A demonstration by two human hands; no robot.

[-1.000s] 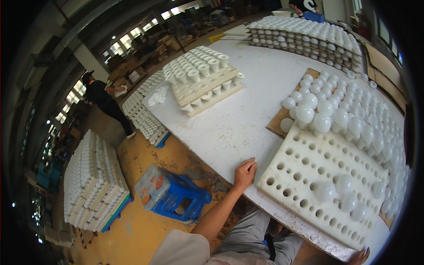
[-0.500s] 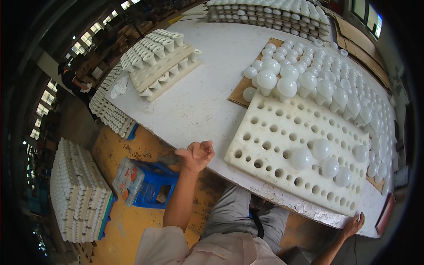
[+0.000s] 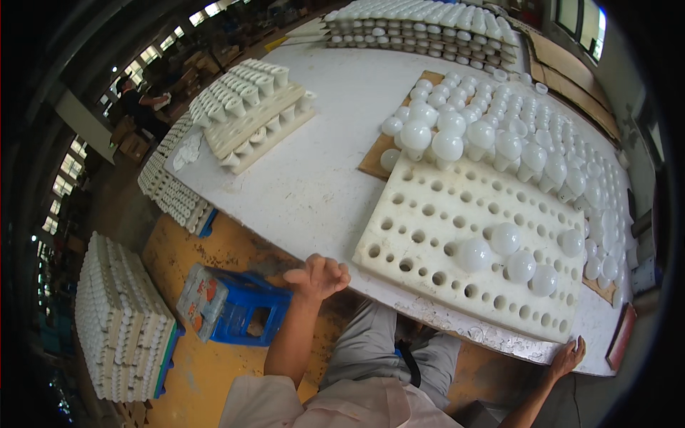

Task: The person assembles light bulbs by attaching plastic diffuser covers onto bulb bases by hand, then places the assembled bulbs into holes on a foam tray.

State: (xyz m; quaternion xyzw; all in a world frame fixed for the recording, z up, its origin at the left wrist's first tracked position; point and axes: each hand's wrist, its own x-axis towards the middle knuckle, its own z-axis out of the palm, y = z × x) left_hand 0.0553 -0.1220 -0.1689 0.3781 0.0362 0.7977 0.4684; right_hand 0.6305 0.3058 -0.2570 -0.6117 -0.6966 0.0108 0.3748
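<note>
My left hand (image 3: 318,277) hovers just off the table's front edge, thumb out and fingers loosely bent, with nothing in it. At the lower right, my right hand (image 3: 568,357) rests on the table edge beside the near corner of a white foam board (image 3: 399,246), its fingers apart and empty. Rows of round holes cover the board. Several white bulbs (image 3: 520,267) lie on its right half. Along its far edge stands a row of upright bulbs (image 3: 481,134).
Beyond the board, many white domes (image 3: 499,100) sit on cardboard (image 3: 374,158). Stacked trays (image 3: 421,28) of domes stand at the back. A foam stack (image 3: 250,125) holds white cups. Left of the table are a blue stool (image 3: 242,307), stacked trays (image 3: 121,321) and a person (image 3: 139,107).
The view has shifted slightly, so the table and board appear a little further left. My left hand has sunk a little and its fingers curl more. The bulbs keep their places.
</note>
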